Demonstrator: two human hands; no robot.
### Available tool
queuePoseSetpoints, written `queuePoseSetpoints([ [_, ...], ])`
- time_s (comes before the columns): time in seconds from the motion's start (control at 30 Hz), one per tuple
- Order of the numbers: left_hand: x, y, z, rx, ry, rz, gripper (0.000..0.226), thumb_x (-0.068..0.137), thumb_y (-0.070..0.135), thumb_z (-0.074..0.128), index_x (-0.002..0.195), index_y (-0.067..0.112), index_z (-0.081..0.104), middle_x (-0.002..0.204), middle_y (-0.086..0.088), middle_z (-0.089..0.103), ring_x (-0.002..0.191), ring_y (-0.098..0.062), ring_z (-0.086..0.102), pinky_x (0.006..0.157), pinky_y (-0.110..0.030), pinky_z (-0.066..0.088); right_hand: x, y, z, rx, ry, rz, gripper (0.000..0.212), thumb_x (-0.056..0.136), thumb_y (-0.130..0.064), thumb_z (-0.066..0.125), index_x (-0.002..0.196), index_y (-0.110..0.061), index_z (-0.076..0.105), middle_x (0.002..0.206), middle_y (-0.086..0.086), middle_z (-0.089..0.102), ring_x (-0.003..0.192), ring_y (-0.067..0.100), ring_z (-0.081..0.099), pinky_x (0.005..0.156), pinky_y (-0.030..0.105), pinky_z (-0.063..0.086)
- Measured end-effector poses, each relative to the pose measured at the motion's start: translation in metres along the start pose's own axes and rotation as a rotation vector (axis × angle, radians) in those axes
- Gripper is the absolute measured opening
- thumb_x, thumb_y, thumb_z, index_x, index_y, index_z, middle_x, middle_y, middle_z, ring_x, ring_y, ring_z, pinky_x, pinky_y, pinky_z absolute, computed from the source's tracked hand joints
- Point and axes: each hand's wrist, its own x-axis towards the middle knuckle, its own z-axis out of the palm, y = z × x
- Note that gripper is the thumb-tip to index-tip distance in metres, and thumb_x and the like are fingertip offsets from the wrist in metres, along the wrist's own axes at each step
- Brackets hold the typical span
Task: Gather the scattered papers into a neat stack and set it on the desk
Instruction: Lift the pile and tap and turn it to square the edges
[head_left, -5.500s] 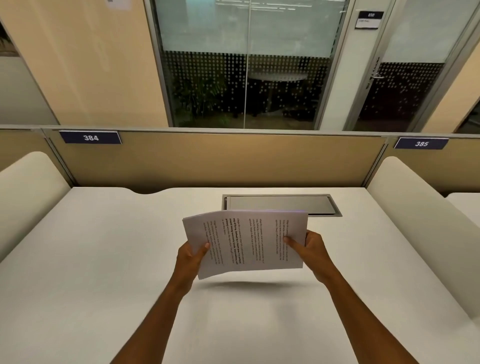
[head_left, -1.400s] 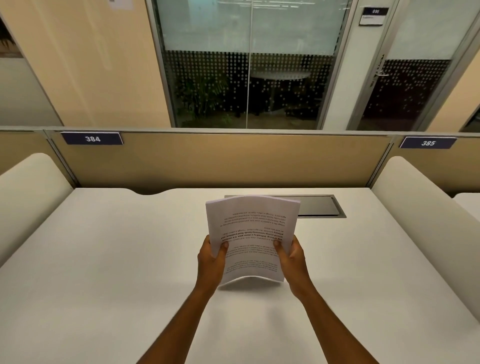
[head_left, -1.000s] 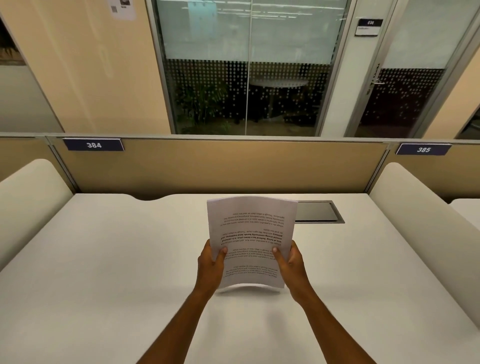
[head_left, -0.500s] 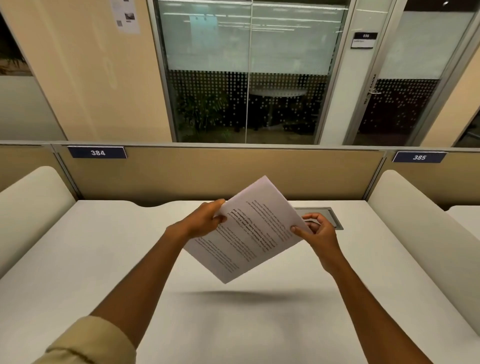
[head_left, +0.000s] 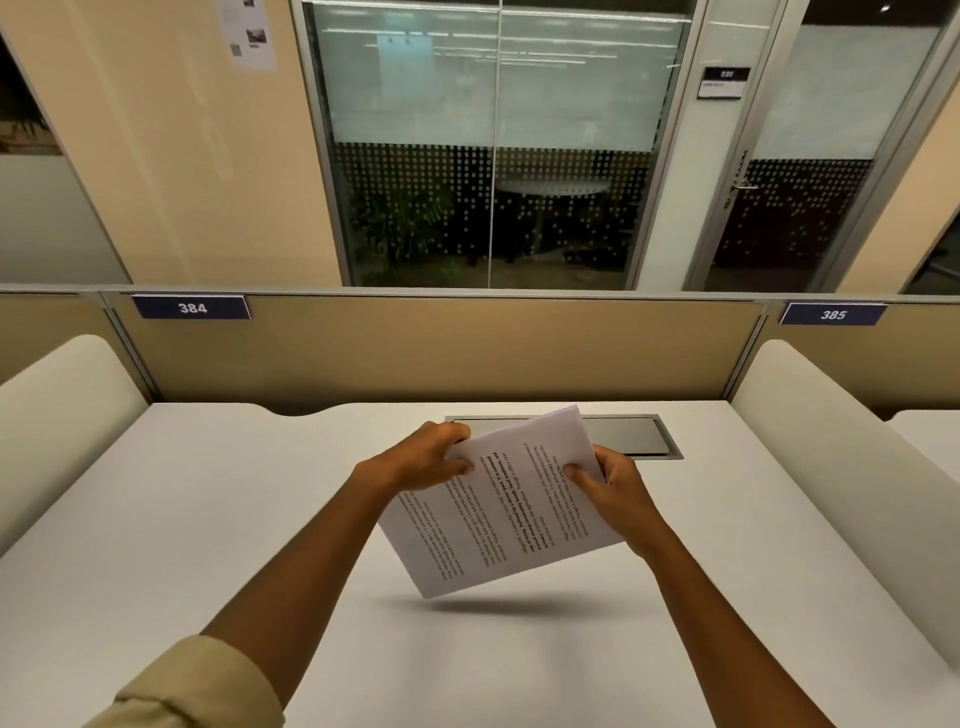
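papers (head_left: 501, 512) are one tilted stack held up off the desk (head_left: 156, 545), shadow right below, just in front of the hatch (head_left: 631, 436). left hand (head_left: 423, 460) pinches the top left corner, right hand (head_left: 613, 491) pinches the right edge.

Open desk, walled on three sides

The desk (head_left: 218, 545) lies bare under the lifted papers (head_left: 498, 509); a back partition (head_left: 441, 348) and padded side dividers (head_left: 841, 457) bound it, with a flush metal hatch (head_left: 631, 436) near the back.
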Motion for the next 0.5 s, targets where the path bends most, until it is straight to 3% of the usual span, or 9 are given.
queuePoseSetpoints([
  [0.17, -0.011, -0.038, -0.004, -0.081, 0.101, -0.152, 0.030, 0.075, 0.039, 0.079, 0.079, 0.022, 0.056, 0.093, 0.001, 0.069, 0.078, -0.020, 0.071, 0.071, -0.030, 0.062, -0.004, 0.011, -0.008, 0.042, 0.043, 0.052, 0.013, 0.094, -0.024, 0.060, 0.105, -0.017, 0.062, 0.097, 0.003, 0.073, 0.079, 0.022, 0.073, 0.063, 0.025, 0.057],
  [0.3, -0.027, -0.060, -0.003, -0.376, 0.136, -0.207, 0.029, 0.070, 0.029, 0.086, 0.078, 0.009, 0.066, 0.082, -0.004, 0.073, 0.074, -0.021, 0.071, 0.059, -0.019, 0.055, -0.007, 0.019, -0.012, 0.102, 0.066, 0.088, 0.011, 0.094, -0.023, 0.061, 0.105, -0.023, 0.063, 0.098, 0.002, 0.074, 0.078, 0.023, 0.073, 0.064, 0.029, 0.058],
  [0.4, -0.041, -0.070, 0.011, -0.767, 0.193, -0.189, 0.036, 0.073, 0.023, 0.082, 0.094, -0.002, 0.067, 0.090, -0.013, 0.076, 0.085, -0.032, 0.073, 0.070, -0.030, 0.060, -0.008, 0.025, -0.009, 0.143, 0.065, 0.103, 0.015, 0.092, -0.026, 0.063, 0.107, -0.024, 0.063, 0.098, 0.000, 0.075, 0.078, 0.025, 0.074, 0.067, 0.034, 0.061],
  [0.5, -0.051, -0.077, 0.040, -1.049, 0.275, -0.238, 0.051, 0.073, 0.034, 0.078, 0.111, 0.003, 0.065, 0.105, -0.016, 0.073, 0.101, -0.038, 0.069, 0.082, -0.044, 0.059, -0.010, 0.030, -0.001, 0.176, 0.086, 0.118, 0.029, 0.082, -0.037, 0.063, 0.108, -0.023, 0.063, 0.099, 0.000, 0.075, 0.079, 0.026, 0.074, 0.069, 0.038, 0.062],
])
